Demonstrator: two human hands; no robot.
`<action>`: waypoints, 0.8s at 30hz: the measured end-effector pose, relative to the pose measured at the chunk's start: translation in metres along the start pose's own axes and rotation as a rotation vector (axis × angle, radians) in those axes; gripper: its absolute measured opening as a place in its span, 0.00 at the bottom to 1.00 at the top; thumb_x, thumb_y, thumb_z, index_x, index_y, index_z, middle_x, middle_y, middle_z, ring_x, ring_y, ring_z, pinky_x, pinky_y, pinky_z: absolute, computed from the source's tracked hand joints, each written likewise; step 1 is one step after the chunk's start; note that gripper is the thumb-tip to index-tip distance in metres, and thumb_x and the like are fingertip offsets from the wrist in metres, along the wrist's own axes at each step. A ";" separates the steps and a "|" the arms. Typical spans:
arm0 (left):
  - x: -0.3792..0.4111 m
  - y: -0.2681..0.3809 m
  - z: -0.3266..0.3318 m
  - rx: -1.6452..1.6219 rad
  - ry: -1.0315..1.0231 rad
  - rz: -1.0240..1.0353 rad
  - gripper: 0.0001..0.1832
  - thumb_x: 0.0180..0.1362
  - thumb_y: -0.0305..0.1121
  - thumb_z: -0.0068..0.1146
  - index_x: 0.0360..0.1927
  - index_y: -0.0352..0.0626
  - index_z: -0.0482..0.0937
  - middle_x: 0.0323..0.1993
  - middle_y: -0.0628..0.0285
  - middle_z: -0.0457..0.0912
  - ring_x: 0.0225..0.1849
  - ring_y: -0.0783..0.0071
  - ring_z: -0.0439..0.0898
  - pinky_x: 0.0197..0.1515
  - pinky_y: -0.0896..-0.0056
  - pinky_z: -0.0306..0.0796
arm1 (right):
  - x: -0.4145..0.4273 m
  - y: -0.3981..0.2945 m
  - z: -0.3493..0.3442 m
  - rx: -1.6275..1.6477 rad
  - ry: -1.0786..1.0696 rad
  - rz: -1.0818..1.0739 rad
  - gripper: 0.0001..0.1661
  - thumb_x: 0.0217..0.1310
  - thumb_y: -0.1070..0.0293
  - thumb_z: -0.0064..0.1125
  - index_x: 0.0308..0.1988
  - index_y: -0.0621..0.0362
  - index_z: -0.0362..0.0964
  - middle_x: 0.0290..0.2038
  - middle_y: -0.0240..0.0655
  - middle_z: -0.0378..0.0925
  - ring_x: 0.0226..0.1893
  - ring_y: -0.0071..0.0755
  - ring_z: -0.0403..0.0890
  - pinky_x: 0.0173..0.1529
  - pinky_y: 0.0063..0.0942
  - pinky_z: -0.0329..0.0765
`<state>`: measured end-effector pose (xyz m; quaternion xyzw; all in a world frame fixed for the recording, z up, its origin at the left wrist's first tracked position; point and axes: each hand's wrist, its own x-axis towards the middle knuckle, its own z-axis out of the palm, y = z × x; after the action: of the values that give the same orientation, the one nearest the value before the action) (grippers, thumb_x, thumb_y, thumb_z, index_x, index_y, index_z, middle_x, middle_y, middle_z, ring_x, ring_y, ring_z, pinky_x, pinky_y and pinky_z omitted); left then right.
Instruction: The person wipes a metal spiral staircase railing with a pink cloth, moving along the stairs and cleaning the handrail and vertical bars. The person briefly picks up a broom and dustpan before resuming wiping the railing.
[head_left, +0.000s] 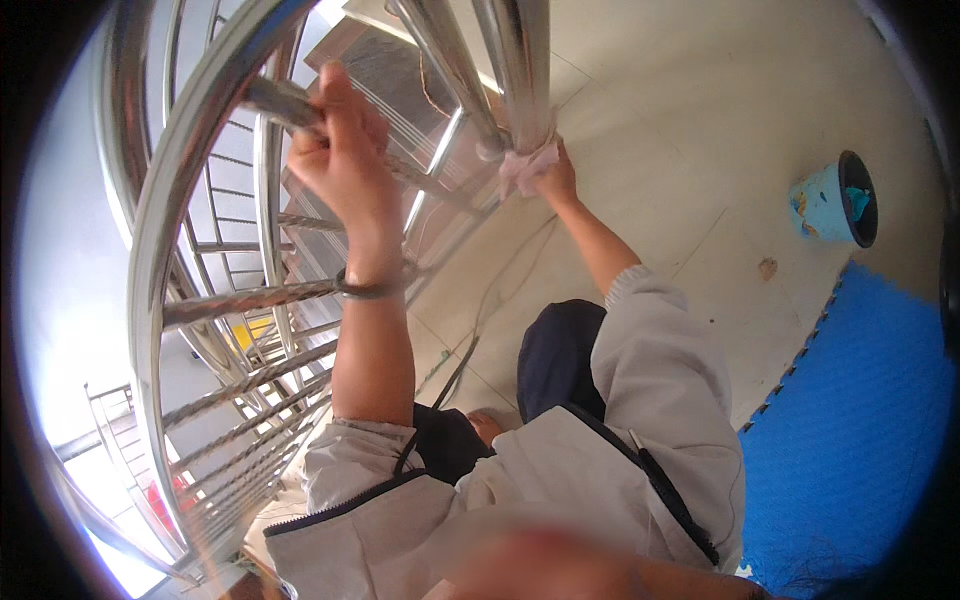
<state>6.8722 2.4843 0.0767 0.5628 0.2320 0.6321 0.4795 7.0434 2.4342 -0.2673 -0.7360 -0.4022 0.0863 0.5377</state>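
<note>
My left hand (349, 146) is closed around a metal baluster (281, 103) of a stainless-steel stair railing (146, 247). A dark band sits on my left wrist. My right hand (556, 178) holds a pale pink cloth (527, 166) against the lower end of a thick polished metal post (525, 82). The cloth wraps part of the post, and my right fingers are partly hidden behind it. A second metal tube (450, 67) meets the post's base on the left. Several twisted balusters (247, 304) run below my left hand.
Stair steps (360, 71) lie behind the railing. A dark cord (459, 367) trails over the tiled floor (660, 112). On the right are a light blue bucket (814, 199) with something teal inside and a blue foam mat (847, 405). My knee (559, 352) is close below my right forearm.
</note>
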 end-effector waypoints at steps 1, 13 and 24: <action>-0.001 -0.001 0.006 0.033 0.019 -0.032 0.26 0.69 0.40 0.52 0.13 0.51 0.62 0.10 0.74 0.58 0.13 0.87 0.51 0.18 0.76 0.42 | -0.002 0.024 0.002 -0.051 -0.014 -0.006 0.43 0.46 0.60 0.69 0.61 0.60 0.62 0.54 0.51 0.74 0.54 0.53 0.76 0.56 0.41 0.74; -0.003 -0.018 0.004 0.055 0.062 0.038 0.27 0.69 0.40 0.52 0.13 0.50 0.60 0.12 0.75 0.60 0.14 0.88 0.54 0.17 0.78 0.43 | 0.049 -0.089 -0.045 0.237 -0.061 -0.127 0.52 0.46 0.56 0.73 0.64 0.63 0.55 0.54 0.56 0.70 0.53 0.58 0.75 0.55 0.40 0.74; -0.004 -0.034 -0.004 0.256 0.165 -0.019 0.26 0.68 0.39 0.55 0.12 0.45 0.64 0.13 0.78 0.62 0.18 0.89 0.57 0.20 0.78 0.47 | 0.214 -0.403 -0.211 0.745 -0.318 -0.359 0.25 0.54 0.70 0.70 0.51 0.61 0.71 0.45 0.33 0.79 0.48 0.27 0.78 0.52 0.26 0.75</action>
<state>6.8799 2.4971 0.0452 0.5633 0.3545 0.6368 0.3892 7.1018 2.4685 0.2306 -0.3881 -0.5429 0.2428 0.7040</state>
